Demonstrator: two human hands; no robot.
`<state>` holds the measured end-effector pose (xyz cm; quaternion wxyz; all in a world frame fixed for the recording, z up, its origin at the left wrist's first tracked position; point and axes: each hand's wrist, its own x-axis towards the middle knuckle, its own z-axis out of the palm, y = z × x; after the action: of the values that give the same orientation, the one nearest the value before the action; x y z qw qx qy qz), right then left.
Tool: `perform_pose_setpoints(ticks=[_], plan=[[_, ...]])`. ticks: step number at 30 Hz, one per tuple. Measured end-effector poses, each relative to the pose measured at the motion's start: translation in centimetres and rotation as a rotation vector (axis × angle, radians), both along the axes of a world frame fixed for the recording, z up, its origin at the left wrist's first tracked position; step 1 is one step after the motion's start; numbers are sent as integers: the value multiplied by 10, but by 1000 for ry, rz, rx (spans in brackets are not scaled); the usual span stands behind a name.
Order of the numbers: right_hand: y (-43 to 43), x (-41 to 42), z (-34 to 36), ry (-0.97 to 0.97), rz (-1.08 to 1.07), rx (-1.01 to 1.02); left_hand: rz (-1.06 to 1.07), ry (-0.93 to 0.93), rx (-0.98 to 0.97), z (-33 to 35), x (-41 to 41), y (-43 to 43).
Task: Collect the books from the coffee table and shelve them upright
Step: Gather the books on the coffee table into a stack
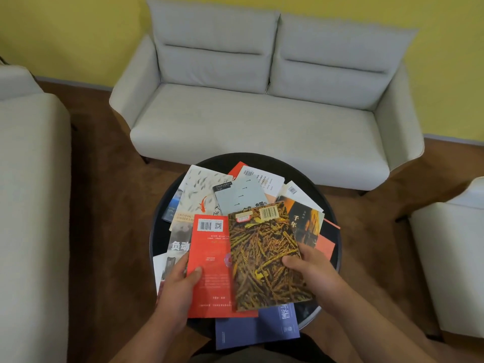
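Just nearer than the hands, a blue book (262, 328) lying flat, overhanging the near rim of the round black table (336, 260). Grips a red book (212, 260) with the left hand (178, 284): thumb on the cover near its left edge, fingers hidden beneath. Grips a wheat book (267, 258) with the right hand (314, 273): thumb on its right edge, fingers underneath. Holds both back cover up, barcodes at the far end, the wheat book overlapping the red book's right side. Hands apart, one book each, over the table's near half. Whether these two books are lifted or resting on the heap: cannot tell.

Beside the left hand, on its far left, a grey book (178, 239), flat, partly under the red book. Just beyond the right hand, an orange book (303, 221) atop a salmon book (326, 244).

Farther beyond the hands, a fish book (199, 189), a pale book (241, 195) and a white book (267, 179), all flat, overlapping in a loose heap.

Past the table, across brown floor (104, 179), a grey sofa (262, 121) against a yellow wall (78, 35). Far to the left of the left hand, a left armchair (31, 179); far to the right of the right hand, a right armchair (450, 258).
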<state>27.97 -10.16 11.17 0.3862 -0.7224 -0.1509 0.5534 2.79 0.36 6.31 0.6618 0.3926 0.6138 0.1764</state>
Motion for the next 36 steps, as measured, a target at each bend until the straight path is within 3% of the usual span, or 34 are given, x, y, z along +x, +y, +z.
perform_pose_setpoints(ticks=[3,7,12,15,18,21,23,24,27,28,32,36], plan=[[1,-4,24,-335,154,12,4,0,19,8,2,-1],[11,-39,51,-633,455,-41,42,-208,-43,22,27,-6],[25,-78,52,-746,687,25,44,-456,-243,47,45,-2],[20,-84,48,-717,762,66,96,-581,-332,57,46,1],[15,-83,49,-645,840,103,85,-574,-295,56,49,4],[17,-67,49,-613,715,232,32,-477,-242,54,44,13],[19,-50,44,-740,477,182,16,-440,-255,49,35,19],[19,-42,42,-671,336,116,11,-432,-267,49,32,22],[18,-42,32,53,-3,43,4,-439,-269,53,34,19],[16,-44,27,156,-78,51,8,-436,-267,55,37,16],[13,-45,17,93,-272,115,-62,-339,-173,64,50,9],[13,-38,13,-32,-223,83,-190,-164,-20,69,57,5]])
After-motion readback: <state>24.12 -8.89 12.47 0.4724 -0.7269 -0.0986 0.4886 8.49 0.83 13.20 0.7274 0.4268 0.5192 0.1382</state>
